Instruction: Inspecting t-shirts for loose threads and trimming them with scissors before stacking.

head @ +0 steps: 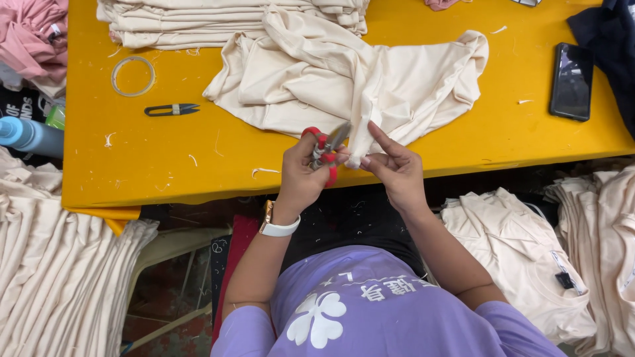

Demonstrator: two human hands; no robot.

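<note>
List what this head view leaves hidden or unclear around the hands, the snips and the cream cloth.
- Blade tips of the red-handled snips in the left hand: too small and partly covered by fingers to tell if they touch the cloth.
- Edge of the cream garment pinched by the right hand: hidden by fingertips.
- Stack of folded cream cloth: cut off by the top edge.
- Dark phone screen: only glare.
</note>
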